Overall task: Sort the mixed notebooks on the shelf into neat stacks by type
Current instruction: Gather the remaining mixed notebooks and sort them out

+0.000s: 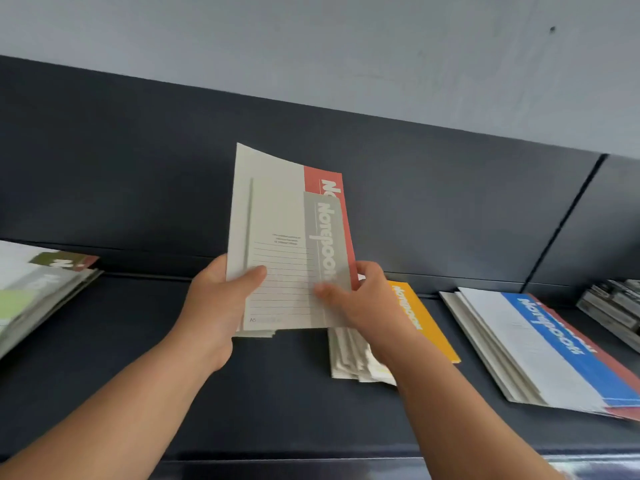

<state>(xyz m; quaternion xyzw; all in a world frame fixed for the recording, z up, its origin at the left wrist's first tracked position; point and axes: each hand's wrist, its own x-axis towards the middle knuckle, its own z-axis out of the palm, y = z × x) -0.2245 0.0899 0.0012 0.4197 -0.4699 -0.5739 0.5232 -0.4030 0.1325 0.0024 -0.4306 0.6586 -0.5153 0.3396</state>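
Both hands hold a small bundle of notebooks upright above the dark shelf. The front one is a grey-banded notebook with ruled lines and an A5 mark. Behind it stands a larger red-banded notebook. My left hand grips the bundle's lower left edge, thumb on the front cover. My right hand pinches the lower right edge at the grey band. Below my right hand lies a stack topped by a yellow-banded notebook.
At the right lies a fanned stack with a blue-banded notebook on top and a red one under it. A tilted pile of green and grey notebooks sits at the left. Further notebooks are stacked at the far right. The shelf's dark back panel rises behind.
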